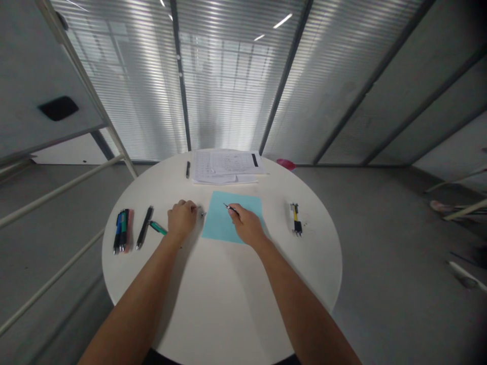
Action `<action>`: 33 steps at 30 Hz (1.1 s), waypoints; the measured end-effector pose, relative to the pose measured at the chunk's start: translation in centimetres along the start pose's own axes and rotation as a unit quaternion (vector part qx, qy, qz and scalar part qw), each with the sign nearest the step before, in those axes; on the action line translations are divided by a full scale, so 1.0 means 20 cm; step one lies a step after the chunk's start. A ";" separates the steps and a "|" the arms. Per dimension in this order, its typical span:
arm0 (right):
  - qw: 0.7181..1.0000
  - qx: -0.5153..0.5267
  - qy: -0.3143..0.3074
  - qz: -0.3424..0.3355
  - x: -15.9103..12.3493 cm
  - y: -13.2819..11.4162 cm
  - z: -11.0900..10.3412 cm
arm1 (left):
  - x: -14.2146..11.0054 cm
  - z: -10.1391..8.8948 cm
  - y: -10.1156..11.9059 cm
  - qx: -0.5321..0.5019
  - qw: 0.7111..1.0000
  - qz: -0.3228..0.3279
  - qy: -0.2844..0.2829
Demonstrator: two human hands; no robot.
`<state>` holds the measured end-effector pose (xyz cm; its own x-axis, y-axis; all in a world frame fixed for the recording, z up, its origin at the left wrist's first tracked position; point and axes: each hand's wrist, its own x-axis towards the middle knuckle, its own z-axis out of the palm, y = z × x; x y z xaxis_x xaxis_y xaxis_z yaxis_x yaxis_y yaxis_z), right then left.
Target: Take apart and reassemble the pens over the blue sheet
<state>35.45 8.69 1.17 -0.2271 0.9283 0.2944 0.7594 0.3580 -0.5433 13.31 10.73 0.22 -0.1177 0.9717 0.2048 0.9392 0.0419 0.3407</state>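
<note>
A sheet of light blue paper (216,223) lies on the white round table (216,304). My right hand (247,224) rests over its right part, closed on a thin dark pen (231,208) whose narrow end points up and left. Left of the sheet, my left hand (182,217) is closed, fingertips pinched together; what is in them, if anything, is too small to make out. A small metallic piece (203,214) is beside those fingertips, near the paper's left edge. Close to that hand's left side lies a green pen (158,227), with a black pen (144,227) beyond it.
Several pens (122,230) in blue, green and red lie at the table's left. On the right is a group of yellow and black pens (296,219). Printed papers (224,167) and another black pen (187,169) lie at the far edge. A whiteboard frame (87,91) stands left.
</note>
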 end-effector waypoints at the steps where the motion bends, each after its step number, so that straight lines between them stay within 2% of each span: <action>1: 1.000 -0.001 -0.002 -0.001 0.00 0.00 0.00 | 0.00 0.01 0.00 -0.010 1.000 0.003 0.005; 4: 1.000 0.005 -0.010 -0.005 0.00 -0.01 0.00 | 0.01 0.02 0.01 -0.107 0.994 0.008 0.024; 6: 1.000 0.009 -0.012 -0.009 0.00 -0.01 -0.01 | 0.02 0.02 0.02 -0.216 0.976 0.008 0.026; 10: 1.000 0.011 -0.011 -0.018 -0.01 -0.02 -0.01 | 0.00 0.00 0.10 -0.415 0.910 -0.010 -0.001; 14: 1.000 0.007 -0.012 -0.021 -0.01 -0.02 -0.01 | -0.02 -0.01 0.15 -0.529 0.845 -0.043 -0.059; 17: 1.000 0.011 -0.013 -0.021 -0.01 -0.02 -0.01 | -0.02 0.01 0.15 -0.587 0.805 -0.052 -0.069; 22: 0.999 0.022 -0.013 -0.032 -0.01 -0.03 -0.01 | -0.01 0.02 0.16 -0.642 0.759 -0.068 -0.076; 27: 0.999 0.027 -0.014 -0.037 -0.02 -0.04 -0.01 | -0.04 -0.02 0.19 -0.724 0.665 -0.122 -0.137; 33: 0.998 0.038 -0.015 -0.046 -0.02 -0.04 -0.02 | -0.07 -0.03 0.21 -0.749 0.615 -0.132 -0.209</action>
<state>35.06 8.06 1.82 -0.3124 0.8935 0.3225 0.6860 0.4470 -0.5741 17.24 9.49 1.93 0.1852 0.9648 -0.1866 -0.4821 0.2547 0.8383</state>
